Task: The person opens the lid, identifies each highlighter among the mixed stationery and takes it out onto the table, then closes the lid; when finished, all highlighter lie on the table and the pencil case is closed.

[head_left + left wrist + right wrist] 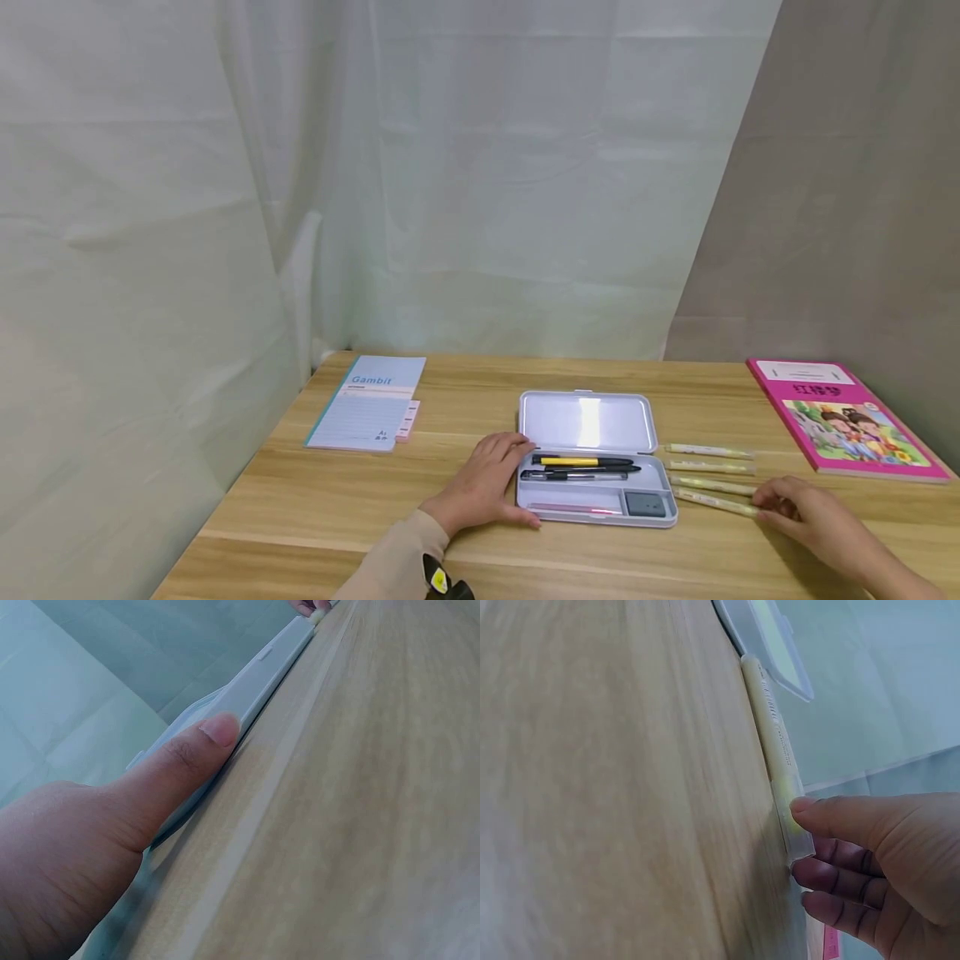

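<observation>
A white pencil case [587, 521] lies with its lid [551, 421] raised back. My left hand [483, 483] grips the case's left end, fingers at its side and thumb along the front wall, as the left wrist view also shows. Inside are a black-and-yellow pen [573, 461], dark pens [577, 476], a pinkish stick-like item [570, 508] and a dark grey block [645, 503]. Several pale yellow highlighters lie right of the case. My right hand [813, 521] pinches the clear-capped end of the nearest highlighter [769, 720], which lies on the table.
A light blue notebook [367, 404] with pink tabs [407, 421] beside it lies at the table's back left. A pink picture-cover book [847, 417] is at the right. Pale curtains [487, 183] hang behind the wooden table [300, 517].
</observation>
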Demonstrator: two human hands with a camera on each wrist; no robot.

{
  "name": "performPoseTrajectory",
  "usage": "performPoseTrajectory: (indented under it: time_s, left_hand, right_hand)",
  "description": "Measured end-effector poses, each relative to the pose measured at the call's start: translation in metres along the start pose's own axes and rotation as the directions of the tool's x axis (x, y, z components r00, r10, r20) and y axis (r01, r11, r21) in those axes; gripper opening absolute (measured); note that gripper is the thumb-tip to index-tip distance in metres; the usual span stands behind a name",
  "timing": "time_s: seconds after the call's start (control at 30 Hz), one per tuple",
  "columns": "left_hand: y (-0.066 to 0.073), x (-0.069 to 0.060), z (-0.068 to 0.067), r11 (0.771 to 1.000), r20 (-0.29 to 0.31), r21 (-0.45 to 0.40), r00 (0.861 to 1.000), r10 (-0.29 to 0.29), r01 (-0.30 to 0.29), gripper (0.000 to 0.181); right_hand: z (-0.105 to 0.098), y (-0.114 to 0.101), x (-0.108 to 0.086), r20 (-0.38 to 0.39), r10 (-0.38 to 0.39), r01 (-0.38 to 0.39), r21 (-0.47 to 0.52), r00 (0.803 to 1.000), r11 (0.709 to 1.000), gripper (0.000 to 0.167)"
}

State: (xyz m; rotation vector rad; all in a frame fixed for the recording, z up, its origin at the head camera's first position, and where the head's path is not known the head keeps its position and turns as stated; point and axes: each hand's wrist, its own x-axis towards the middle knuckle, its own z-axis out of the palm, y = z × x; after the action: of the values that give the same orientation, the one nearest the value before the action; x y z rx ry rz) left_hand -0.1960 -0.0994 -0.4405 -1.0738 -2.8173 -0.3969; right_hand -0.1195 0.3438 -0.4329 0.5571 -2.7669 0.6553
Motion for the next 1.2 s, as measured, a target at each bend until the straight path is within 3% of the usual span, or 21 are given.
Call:
performPoseTrajectory:
  time_s: [0.37, 0.6, 0.93, 1.2]
  left_hand:
    - [0.001, 0.000, 0.002, 1.000, -0.003, -0.002, 1.000, -0.005, 0.005, 0.103]
    - [0.001, -0.001, 0.003, 1.000, 0.000, -0.017, 1.000, -0.013, 0.013, 0.103]
    - [0.001, 0.000, 0.001, 1.000, -0.006, -0.013, 1.000, -0.005, 0.005, 0.103]
    - [0.001, 0.000, 0.000, 1.000, 0.001, -0.015, 1.000, -0.014, 0.014, 0.103]
  right_hand:
    - [-0.005, 0.000, 0.000, -0.009, -0.032, 0.032, 0.002, 0.999, 0.999, 0.013]
    - [-0.018, -0.009, 0.005, 0.007, 0.010, -0.010, -0.021, 1.000, 1.000, 0.011]
    - [-0.030, -0.031, 0.023, -0.027, -0.065, 0.064, -0.026, 0.998, 0.998, 0.013]
    - [-0.030, -0.058, 0.045, -0.015, -0.153, 0.151, -0.094, 0.988, 0.984, 0.020]
